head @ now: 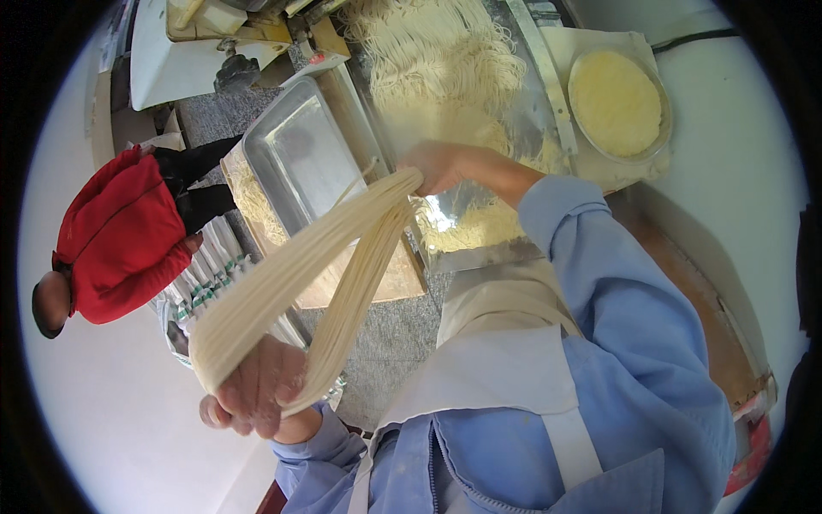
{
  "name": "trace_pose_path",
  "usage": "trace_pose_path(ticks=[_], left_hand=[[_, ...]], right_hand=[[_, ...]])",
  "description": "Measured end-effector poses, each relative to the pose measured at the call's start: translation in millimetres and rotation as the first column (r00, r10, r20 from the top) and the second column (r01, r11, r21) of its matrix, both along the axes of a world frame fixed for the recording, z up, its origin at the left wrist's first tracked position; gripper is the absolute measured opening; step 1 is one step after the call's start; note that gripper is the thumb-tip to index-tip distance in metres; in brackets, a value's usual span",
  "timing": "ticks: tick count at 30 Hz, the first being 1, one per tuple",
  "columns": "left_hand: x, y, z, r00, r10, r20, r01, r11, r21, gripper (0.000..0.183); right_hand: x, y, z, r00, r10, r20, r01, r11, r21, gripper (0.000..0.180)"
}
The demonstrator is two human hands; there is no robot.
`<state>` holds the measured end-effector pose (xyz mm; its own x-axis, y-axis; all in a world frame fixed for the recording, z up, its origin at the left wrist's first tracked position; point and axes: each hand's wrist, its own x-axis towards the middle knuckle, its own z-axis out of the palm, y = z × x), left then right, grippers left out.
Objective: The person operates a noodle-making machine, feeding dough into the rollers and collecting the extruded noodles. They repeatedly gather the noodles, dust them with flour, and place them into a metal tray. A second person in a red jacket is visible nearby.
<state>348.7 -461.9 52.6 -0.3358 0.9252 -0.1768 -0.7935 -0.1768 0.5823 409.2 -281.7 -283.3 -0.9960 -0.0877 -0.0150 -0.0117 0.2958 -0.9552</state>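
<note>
A long hank of pale, thin noodles (pixel 308 257) is stretched between my two hands, above the floor and across the corner of a metal tray. My right hand (pixel 440 167), slightly blurred, grips one end over the worktop. At the lower left, the other end loops around my left hand (pixel 260 385), whose fingers are inside the bend. Beyond my right hand, a sheet of cut noodles (pixel 443 58) lies in wavy rows on a metal worktop (pixel 481 257). Loose noodle strands and yellowish flour or crumbs (pixel 494 225) cover the worktop's near part.
A rectangular metal tray (pixel 308 148) rests on a wooden board left of the worktop, with noodle scraps (pixel 253 196) beside it. A round bowl of yellow meal (pixel 616 103) stands at right. A person in a red jacket (pixel 122 238) stands at left, near white bundled packages (pixel 212 263).
</note>
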Motion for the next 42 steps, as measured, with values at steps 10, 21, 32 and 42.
trace_pose_path(ticks=[10,21,32,42], left_hand=[[-6,3,9,0.933,-0.167,-0.320,0.138,0.984,-0.111,0.013],[8,13,-35,0.813,-0.186,-0.552,-0.106,0.885,-0.453,0.043],[37,30,-269,0.835,-0.538,-0.117,0.165,0.448,-0.879,0.032],[60,-15,-293,0.710,-0.694,-0.118,0.221,0.379,-0.899,0.024]], right_hand=[[16,26,60,0.970,0.105,0.217,-0.122,0.990,0.065,0.024],[15,135,56,0.682,-0.686,-0.254,0.731,0.630,0.262,0.033],[228,187,-100,0.425,-0.878,0.218,0.423,0.406,0.810,0.045],[222,175,-102,0.451,-0.826,0.339,0.487,0.546,0.681,0.033]])
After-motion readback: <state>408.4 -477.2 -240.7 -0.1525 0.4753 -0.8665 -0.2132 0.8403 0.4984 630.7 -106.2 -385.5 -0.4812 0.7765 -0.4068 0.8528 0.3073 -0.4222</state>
